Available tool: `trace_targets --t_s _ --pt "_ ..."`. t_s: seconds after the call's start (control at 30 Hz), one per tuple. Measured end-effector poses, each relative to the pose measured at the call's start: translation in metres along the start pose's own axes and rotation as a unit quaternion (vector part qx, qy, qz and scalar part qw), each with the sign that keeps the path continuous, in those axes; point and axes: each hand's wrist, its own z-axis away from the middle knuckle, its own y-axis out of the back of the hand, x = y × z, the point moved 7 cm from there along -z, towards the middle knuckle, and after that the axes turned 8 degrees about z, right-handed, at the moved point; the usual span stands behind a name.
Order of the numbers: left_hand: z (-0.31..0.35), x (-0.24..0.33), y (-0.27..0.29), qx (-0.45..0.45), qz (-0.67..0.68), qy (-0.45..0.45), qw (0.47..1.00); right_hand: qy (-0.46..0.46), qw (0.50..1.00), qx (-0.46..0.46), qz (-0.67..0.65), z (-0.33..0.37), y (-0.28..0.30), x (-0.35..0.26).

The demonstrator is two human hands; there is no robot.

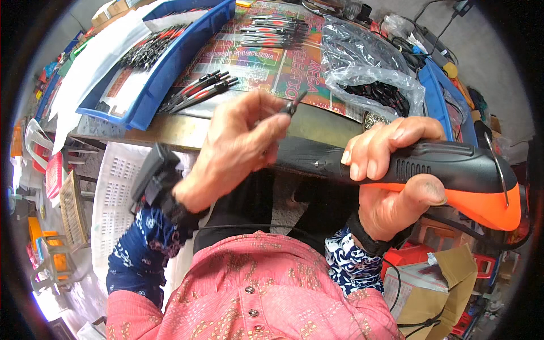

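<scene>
The left hand (241, 139) is above the near edge of the bench (175, 131). Its thumb and index finger are brought together in a pinch, and between their tips they have hold of a slim dark piece (298, 102). This piece lies at the very end of the fingers: one part stands out beyond them, tilted up and to the right, and the rest is covered by the fingers — how far it reaches behind them I cannot tell. The other fingers of this hand are bent toward the palm, a little blurred.

The right hand (391, 164) is wrapped around a black and orange power tool (453, 158). Its fingers curve over the black upper side, with the tips on the near side of the body, while the thumb points to the right, in front of the orange lower part. The narrower front of the tool points to the left and its end is hidden behind the left hand, so I cannot tell whether it touches the slim piece.

On the bench, just beyond the left hand, lies a small bundle of black and red rods (201, 90), beside a blue tray (148, 105). Farther to the right is a clear plastic bag (362, 51) with dark parts (382, 96) inside.
</scene>
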Motion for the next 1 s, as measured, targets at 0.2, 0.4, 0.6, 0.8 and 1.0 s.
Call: trace_targets --t_s 0.2,0.4,0.6,0.8,1.0 --pt "0.052 -0.044 -0.002 0.055 0.140 0.145 0.978 0.013 0.999 -0.021 0.032 0.001 -0.011 -0.004" --pt "0.062 -0.067 -0.006 0.074 0.190 0.203 0.958 0.023 0.997 -0.036 0.056 0.004 -0.022 -0.005" --pt "0.058 -0.079 -0.014 0.081 0.237 0.203 0.947 0.018 0.997 -0.061 0.042 0.003 -0.030 0.003" --pt "0.056 -0.083 -0.011 0.103 0.213 0.206 0.950 0.009 0.998 -0.055 0.033 0.001 -0.032 0.010" --pt "0.056 -0.085 -0.011 0.106 0.202 0.211 0.951 0.007 0.997 -0.063 0.042 -0.001 -0.035 0.014"
